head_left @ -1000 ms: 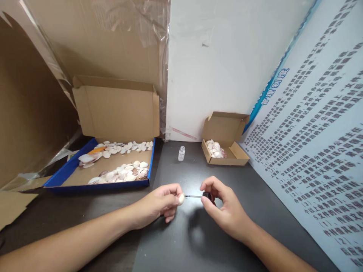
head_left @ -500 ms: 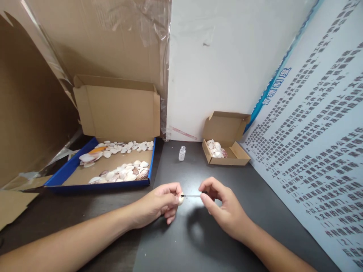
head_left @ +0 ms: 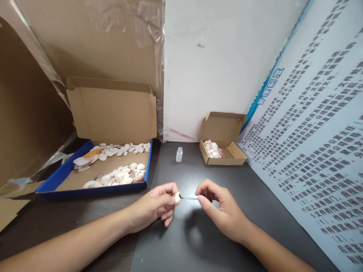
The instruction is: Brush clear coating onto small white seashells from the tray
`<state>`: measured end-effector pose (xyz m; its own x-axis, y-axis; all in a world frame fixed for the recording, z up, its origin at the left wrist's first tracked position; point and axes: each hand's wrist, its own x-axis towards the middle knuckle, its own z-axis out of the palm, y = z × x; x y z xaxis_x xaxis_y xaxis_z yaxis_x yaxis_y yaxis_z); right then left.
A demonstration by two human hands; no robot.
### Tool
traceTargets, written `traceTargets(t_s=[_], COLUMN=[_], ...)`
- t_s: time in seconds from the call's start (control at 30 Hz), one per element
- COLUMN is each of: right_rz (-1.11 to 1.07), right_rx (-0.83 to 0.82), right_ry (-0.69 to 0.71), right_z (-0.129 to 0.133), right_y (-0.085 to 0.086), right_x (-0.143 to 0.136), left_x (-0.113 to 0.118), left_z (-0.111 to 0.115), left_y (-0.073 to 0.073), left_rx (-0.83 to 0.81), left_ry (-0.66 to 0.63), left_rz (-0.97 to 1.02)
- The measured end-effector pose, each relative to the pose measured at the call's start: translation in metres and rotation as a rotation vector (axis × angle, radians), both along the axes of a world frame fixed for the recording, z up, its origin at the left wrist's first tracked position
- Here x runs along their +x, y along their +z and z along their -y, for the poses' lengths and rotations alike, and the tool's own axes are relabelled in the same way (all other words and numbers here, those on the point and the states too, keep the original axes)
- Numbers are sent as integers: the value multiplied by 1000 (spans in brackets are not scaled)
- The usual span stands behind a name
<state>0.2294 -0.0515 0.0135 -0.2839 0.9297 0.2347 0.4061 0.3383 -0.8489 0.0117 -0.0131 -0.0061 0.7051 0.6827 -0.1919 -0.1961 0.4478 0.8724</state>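
Note:
My left hand (head_left: 159, 206) pinches a small pale seashell (head_left: 177, 199) between thumb and fingertips. Facing it, my right hand (head_left: 222, 209) holds a thin brush (head_left: 190, 198) with a pale, narrow shaft, its rear end hidden by the fingers. The dark brush tip is at the shell's right side, and a dark streak shows there; I cannot tell how much of it is paint and how much is bristle. Both hands are just above the dark tabletop (head_left: 170, 249).
At the left, an open blue-sided cardboard box (head_left: 96, 192) holds many shells (head_left: 124, 175). A small clear bottle (head_left: 179, 155) stands uncapped behind my hands. Farther right sits a smaller open carton (head_left: 227, 161) with shells in one side. A printed board (head_left: 309, 151) borders the right.
The shell has turned slightly in my left hand, showing more of its pale face and a dark streak. The whole view has shifted a little; both hands keep their grips.

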Motion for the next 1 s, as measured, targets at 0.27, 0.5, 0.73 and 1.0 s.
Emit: traceTargets(t_s=[0.27,0.5,0.73,1.0], right_rz=[17,-60,-37,11], right_rx=[64,22,-60,-36], right_ry=[-15,-19,-23,9], right_z=[3,3,1,3], right_y=[3,5,2,0], right_x=[0,-1,-1,0], left_x=[0,-1,-1,-1], left_z=[0,0,0,0], left_y=[-3,-1,1,-1], left_rx=[6,-5,-2,7], left_ry=[-9,-13,-10,-4], left_rz=[-28,-34,-26,-6])
